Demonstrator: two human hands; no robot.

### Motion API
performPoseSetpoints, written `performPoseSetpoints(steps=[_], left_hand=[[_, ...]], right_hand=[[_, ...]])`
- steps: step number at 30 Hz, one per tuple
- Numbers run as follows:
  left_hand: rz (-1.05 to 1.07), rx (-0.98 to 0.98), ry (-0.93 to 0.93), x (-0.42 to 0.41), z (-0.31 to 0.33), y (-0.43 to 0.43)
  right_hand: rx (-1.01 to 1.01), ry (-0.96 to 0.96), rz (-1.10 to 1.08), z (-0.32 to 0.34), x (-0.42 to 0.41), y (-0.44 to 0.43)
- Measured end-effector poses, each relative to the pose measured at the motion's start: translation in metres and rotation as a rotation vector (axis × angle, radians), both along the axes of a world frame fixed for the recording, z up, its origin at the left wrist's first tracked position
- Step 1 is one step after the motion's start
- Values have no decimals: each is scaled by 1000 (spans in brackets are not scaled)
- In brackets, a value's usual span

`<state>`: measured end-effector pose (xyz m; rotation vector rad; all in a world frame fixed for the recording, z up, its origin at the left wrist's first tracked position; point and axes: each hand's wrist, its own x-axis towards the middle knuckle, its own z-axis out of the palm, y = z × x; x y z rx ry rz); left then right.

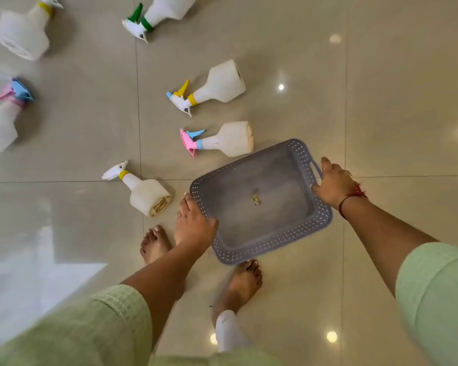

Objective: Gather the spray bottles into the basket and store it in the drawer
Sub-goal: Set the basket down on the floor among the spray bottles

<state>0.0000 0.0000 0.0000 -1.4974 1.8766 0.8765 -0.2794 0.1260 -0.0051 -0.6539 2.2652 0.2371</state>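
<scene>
Head view showed the grey-blue perforated plastic basket [249, 225] empty above the bare feet [154, 244], its ends gripped by the left hand [193, 223] and right hand [331, 186], fingers curled over the rim. Six white plastic spray bottles [220, 141] lay ungathered, left and farther; no drawer showed.

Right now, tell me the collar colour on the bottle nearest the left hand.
The collar is yellow; clearest in the head view.

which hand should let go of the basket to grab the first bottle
Left. The left hand grips the basket rim right beside the nearest yellow-collared bottle lying on the floor. The right hand holds the opposite handle, with the basket between it and that bottle.
</scene>
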Motion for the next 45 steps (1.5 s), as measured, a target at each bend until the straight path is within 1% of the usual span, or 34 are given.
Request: performPoseSetpoints(steps=[2,4,6,8,10,12,16,21,24,29,32,35,41,45], left_hand=[[77,51,-32,1,-14,7],[186,114,-81,3,-28,13],[350,158,-91,1,-40,19],[468,181,-51,-3,-49,21],[540,185,-20,-5,-55,21],[547,172,8,-8,-51,21],[512,147,76,-14,-20,18],[501,116,93,-21,47,-4],[496,71,70,-25,101,-27],[524,34,86,-23,165,-86],[544,-27,148,-1,174,-128],[575,-71,167,35,168,-174],[569,-110,131,133,166,-258],[644,-136,57,213,171,-310]], right_hand=[[68,-103,-137,-17,-2,4],[88,-149,-240,-31,-3,8],[54,-120,-254,-44,-2,13],[11,-57,-226,-52,-3,18],[5,-5,-192,-57,-4,22],[-4,42,-176,-51,-4,22],[-6,122,-213,-15,-3,22],[-15,99,-267,66,4,13],[-27,57,-268,116,5,-5],[-57,79,-306,179,18,-57],[-101,48,-299,187,36,-100],[-99,-3,-257,175,67,-150],[-102,-66,-216,156,154,-241],[-54,-133,-116,154,219,-312]])
